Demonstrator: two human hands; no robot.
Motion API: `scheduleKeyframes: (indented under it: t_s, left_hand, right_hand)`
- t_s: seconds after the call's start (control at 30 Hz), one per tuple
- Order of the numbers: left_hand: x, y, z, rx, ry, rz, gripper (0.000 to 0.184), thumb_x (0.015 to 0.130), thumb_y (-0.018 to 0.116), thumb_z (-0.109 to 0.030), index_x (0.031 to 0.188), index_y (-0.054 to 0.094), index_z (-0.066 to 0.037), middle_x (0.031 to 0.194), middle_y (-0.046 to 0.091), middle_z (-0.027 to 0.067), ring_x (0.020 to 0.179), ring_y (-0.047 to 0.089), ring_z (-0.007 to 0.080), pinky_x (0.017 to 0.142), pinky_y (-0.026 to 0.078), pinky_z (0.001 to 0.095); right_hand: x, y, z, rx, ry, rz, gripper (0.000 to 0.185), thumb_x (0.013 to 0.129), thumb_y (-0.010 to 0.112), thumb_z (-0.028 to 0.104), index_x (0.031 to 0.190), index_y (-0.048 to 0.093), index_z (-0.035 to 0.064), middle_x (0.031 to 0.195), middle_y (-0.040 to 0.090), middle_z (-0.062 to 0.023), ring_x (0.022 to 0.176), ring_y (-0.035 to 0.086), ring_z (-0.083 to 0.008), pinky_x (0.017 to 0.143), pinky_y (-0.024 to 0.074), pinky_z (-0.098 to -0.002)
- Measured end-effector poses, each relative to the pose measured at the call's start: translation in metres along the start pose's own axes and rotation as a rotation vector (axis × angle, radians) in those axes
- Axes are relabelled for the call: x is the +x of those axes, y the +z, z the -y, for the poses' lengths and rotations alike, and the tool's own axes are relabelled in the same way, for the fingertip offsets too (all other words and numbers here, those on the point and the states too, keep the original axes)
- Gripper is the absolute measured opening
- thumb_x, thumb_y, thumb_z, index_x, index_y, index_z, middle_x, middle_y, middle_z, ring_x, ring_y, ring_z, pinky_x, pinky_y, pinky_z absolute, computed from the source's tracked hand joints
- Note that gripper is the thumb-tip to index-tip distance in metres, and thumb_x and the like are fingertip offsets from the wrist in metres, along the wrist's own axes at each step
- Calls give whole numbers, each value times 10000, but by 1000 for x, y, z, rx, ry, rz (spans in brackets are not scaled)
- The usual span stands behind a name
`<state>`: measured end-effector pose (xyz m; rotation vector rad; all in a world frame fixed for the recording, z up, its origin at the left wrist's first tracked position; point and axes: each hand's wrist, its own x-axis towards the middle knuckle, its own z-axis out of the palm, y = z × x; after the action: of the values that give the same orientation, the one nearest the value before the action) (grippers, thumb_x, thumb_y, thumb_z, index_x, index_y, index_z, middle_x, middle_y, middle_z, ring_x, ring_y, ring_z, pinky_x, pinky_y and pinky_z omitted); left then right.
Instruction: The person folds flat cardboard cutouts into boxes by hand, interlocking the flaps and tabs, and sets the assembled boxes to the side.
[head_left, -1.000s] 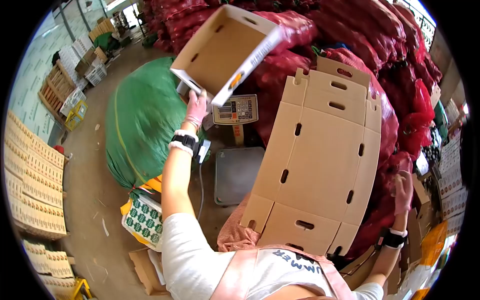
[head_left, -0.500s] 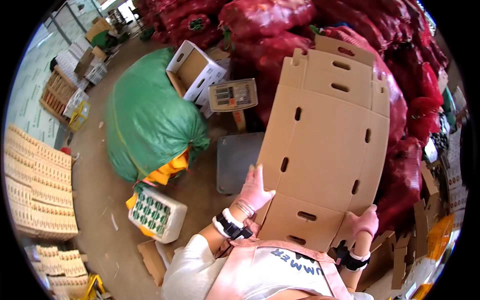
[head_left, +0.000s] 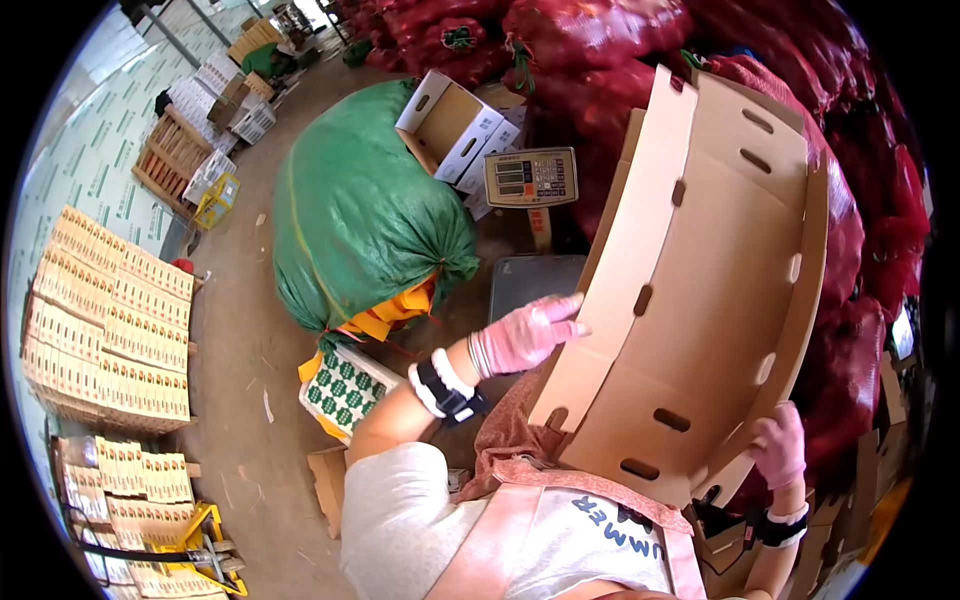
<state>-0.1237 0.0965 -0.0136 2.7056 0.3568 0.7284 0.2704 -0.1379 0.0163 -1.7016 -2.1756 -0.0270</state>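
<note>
A brown cardboard box (head_left: 720,270), partly folded up, leans in front of me with its long side walls raised and oval slots cut in it. My left hand (head_left: 530,335), in a pink glove, grips the edge of its left wall, thumb and fingers at the board. At the lower right corner, my right hand (head_left: 780,445), also in a pink glove, has its fingers curled at the right wall's edge. Part of that grip is hidden. The near end of the box lies against my pink apron (head_left: 590,487).
Red mesh sacks (head_left: 600,35) pile up behind and right of the box. To the left are a green sack (head_left: 370,200), a white open carton (head_left: 450,125), a scale display (head_left: 531,178) and its platform (head_left: 530,283). Stacked cartons (head_left: 110,320) stand far left.
The cardboard was nearly flat; now its long sides are folded up into walls. Both hands have shifted right in view, and my left hand has risen slightly with the left wall.
</note>
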Motion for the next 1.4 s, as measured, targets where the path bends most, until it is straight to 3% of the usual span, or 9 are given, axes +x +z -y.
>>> scheduleKeyframes:
  t_s: [0.23, 0.47, 0.57, 0.6, 0.77, 0.9, 1.07, 1.27, 1.4]
  left_hand:
    - [53, -26, 17, -542, -154, -669, 301, 772, 732, -298, 983, 681, -90, 1170, 510, 127, 1154, 433, 258, 983, 343, 376]
    - [4, -16, -91, -825, 178, -43, 395, 822, 604, -454, 977, 684, -99, 1286, 505, 174, 1219, 413, 355, 1080, 159, 504]
    - [-29, 21, -102, -1108, 70, -29, 591, 878, 482, -548, 1165, 559, -37, 1341, 442, 168, 1303, 312, 359, 1096, 139, 503]
    - [-32, 22, -103, -1076, -19, -72, 602, 888, 474, -541, 1204, 518, -30, 1351, 425, 165, 1312, 301, 357, 1091, 165, 489]
    - [-8, 75, -71, -436, -330, -553, 403, 898, 568, -289, 1219, 464, -69, 1249, 471, 184, 1200, 443, 320, 996, 362, 387]
    - [13, 75, -68, 88, -133, -376, 317, 822, 628, -229, 1132, 571, -198, 1174, 538, 118, 1129, 504, 256, 1044, 282, 485]
    - [23, 60, -96, 417, 142, 748, 389, 763, 596, -396, 959, 632, -62, 947, 623, 71, 999, 583, 261, 989, 326, 530]
    - [-4, 75, -100, -239, 138, 1132, 329, 843, 538, -204, 1149, 550, -83, 1019, 619, 157, 996, 591, 336, 898, 451, 409]
    - [24, -5, -56, -788, 196, 502, 427, 868, 596, -230, 1244, 496, -53, 1192, 544, 141, 1111, 528, 288, 952, 429, 390]
  right_hand:
    - [12, -34, -20, 1275, 534, -1102, 473, 956, 493, 322, 1297, 421, 3, 1209, 512, -114, 1070, 513, -200, 903, 441, -344]
    - [-29, -28, 111, 653, 201, 278, 491, 778, 615, 508, 838, 636, 22, 760, 586, -126, 708, 576, -282, 646, 452, -363]
    - [-65, -13, 102, 1148, 609, 392, 1165, 445, 640, 854, 1120, 549, -92, 993, 581, -128, 943, 535, -201, 848, 392, -307]
    - [-45, -20, 118, 902, 243, 171, 791, 818, 391, 728, 907, 640, -17, 742, 582, -135, 688, 562, -279, 637, 430, -332]
    - [-53, 44, 95, 548, 545, -97, 274, 842, 547, 184, 1025, 611, -10, 655, 564, -117, 633, 585, -253, 582, 447, -366]
    - [0, 36, 97, -460, 306, -459, 614, 816, 643, 386, 1240, 461, -19, 1075, 562, -152, 1024, 526, -344, 849, 432, -424]
    - [27, 33, 123, -255, 143, 928, 521, 768, 612, 411, 1108, 521, 28, 1124, 576, -126, 1034, 565, -319, 874, 454, -419]
    - [7, 39, 114, 640, 96, 1058, 330, 883, 481, 266, 1145, 553, 79, 1042, 630, -128, 986, 624, -286, 823, 507, -373]
    - [49, -26, 80, 474, 238, 337, 351, 717, 661, 135, 1056, 600, 65, 913, 608, -91, 807, 609, -229, 690, 496, -322]
